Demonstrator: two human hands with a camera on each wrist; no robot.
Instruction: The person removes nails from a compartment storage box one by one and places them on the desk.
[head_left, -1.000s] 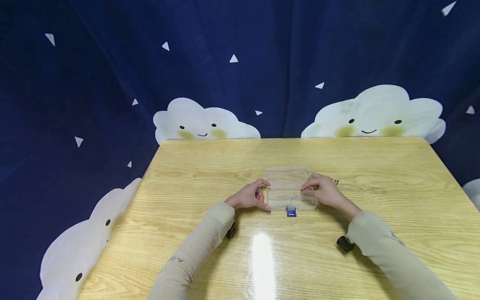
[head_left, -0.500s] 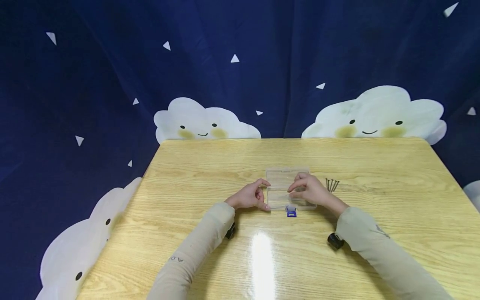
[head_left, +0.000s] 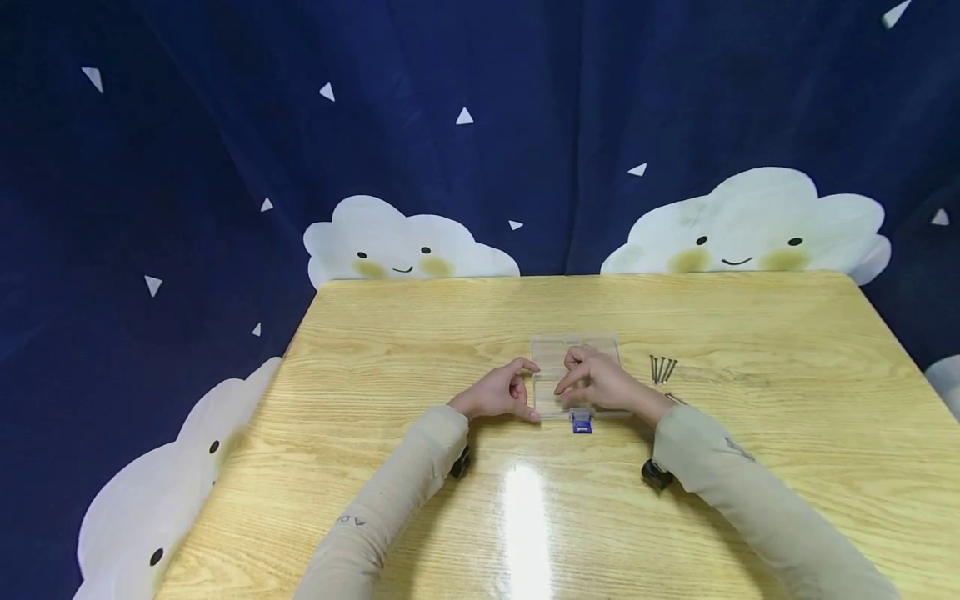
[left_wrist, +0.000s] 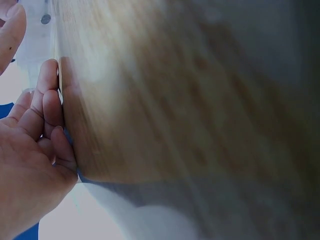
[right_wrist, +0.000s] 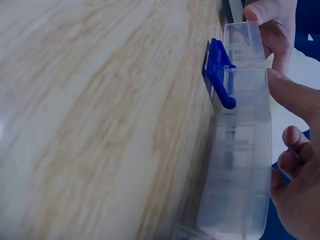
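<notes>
A clear plastic box (head_left: 547, 408) with a blue latch (head_left: 582, 423) stands on the table, its lid (head_left: 551, 352) folded back. My left hand (head_left: 498, 392) grips the box's left end, thumb at the front corner and index finger at the back. Over the box's open compartments is my right hand (head_left: 600, 383), thumb and index finger reaching down past the rim. In the right wrist view its thumb (right_wrist: 295, 95) lies against the box's upper edge, with other fingers curled behind. I cannot tell whether a screw is between the fingertips. Dark slim shapes show through the box wall.
Several dark screws (head_left: 663, 369) lie in a row right of the box. Another screw (head_left: 675, 399) lies nearer my right sleeve (head_left: 697, 450). The wooden table (head_left: 405, 333) ends at a dark blue curtain (head_left: 420, 150) with cloud prints.
My right hand has moved left across the box; earlier it held a thin screw between thumb and finger. The row of screws, hidden before, now shows. My left hand has stayed put.
</notes>
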